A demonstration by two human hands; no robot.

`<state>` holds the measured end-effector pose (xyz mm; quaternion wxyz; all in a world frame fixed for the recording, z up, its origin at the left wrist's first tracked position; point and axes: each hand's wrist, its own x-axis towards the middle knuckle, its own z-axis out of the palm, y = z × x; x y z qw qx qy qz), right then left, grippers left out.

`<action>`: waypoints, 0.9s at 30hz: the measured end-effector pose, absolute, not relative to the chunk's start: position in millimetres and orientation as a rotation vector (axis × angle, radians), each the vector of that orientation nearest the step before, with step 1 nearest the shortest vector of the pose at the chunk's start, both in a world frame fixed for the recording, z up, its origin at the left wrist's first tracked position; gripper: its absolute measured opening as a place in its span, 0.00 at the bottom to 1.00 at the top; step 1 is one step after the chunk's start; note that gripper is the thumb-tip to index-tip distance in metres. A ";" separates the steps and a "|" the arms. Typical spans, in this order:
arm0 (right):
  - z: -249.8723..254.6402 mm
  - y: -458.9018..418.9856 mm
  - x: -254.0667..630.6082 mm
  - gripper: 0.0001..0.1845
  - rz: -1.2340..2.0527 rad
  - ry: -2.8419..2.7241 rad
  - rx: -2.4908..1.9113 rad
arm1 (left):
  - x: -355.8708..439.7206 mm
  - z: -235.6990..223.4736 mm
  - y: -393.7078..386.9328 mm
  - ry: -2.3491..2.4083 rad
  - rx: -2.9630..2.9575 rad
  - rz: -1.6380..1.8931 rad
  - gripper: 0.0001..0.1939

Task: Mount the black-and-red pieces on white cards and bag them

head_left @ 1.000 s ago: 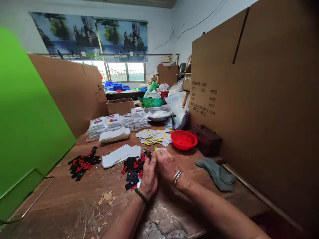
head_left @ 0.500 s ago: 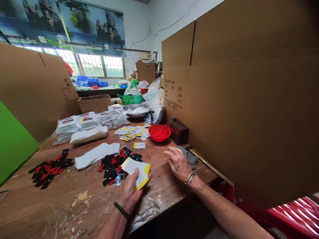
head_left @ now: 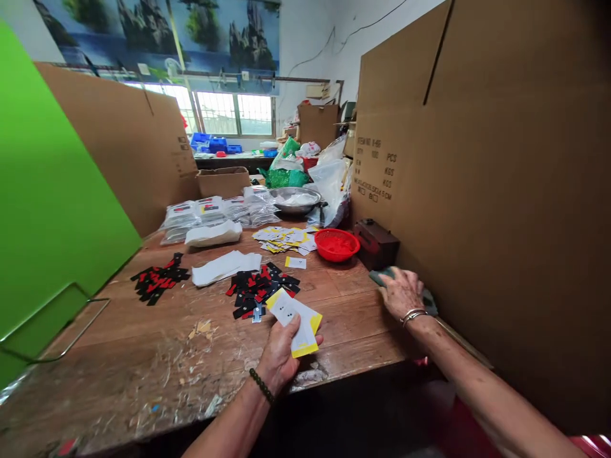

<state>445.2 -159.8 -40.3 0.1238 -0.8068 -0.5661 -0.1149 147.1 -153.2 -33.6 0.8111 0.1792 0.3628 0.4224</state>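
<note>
My left hand (head_left: 285,343) is closed on white cards with yellow edges (head_left: 304,331), which lie fanned and overlapping, the thumb on top. One of them shows small black dots. Off to the right, my right hand (head_left: 401,294) lies on a crumpled grey-green cloth (head_left: 429,304), its fingers bent onto it; the fingertips are partly hidden. Just beyond the held cards is a heap of black and red strips (head_left: 260,286). A single card (head_left: 296,263) rests behind that heap, near a loose pile of similar cards (head_left: 284,238).
A red plastic basket (head_left: 337,247) stands beside a dark box (head_left: 375,245). White sheets (head_left: 222,268), another strip heap (head_left: 160,278) and bagged packs (head_left: 181,216) are to the left. A tall carton (head_left: 487,210) walls the right side; a wire frame (head_left: 90,324) sticks out at left.
My right hand has moved right, from above the bare table onto the grey-green cloth. My left hand still holds the cards. The whole view has shifted toward the left.
</note>
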 end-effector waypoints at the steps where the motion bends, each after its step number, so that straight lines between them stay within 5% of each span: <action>1: -36.3 -157.4 429.1 0.15 -0.169 -1.686 -2.229 | 147.0 -34.5 -154.7 0.784 0.389 0.906 0.14; 5: -29.6 -153.7 345.8 0.17 0.777 -1.667 -1.653 | 146.6 -37.3 -158.2 0.791 0.425 0.927 0.14; 8: -33.0 -153.6 303.9 0.13 0.994 -1.577 -1.454 | 142.2 -38.0 -158.2 0.807 0.436 0.967 0.15; 18: -41.2 -154.3 301.0 0.17 1.162 -1.356 -1.471 | 133.1 -36.7 -153.2 0.801 0.515 1.018 0.18; 27: -29.2 -150.3 399.5 0.11 0.331 -1.225 -2.001 | 138.2 -41.8 -148.8 0.793 0.574 0.895 0.20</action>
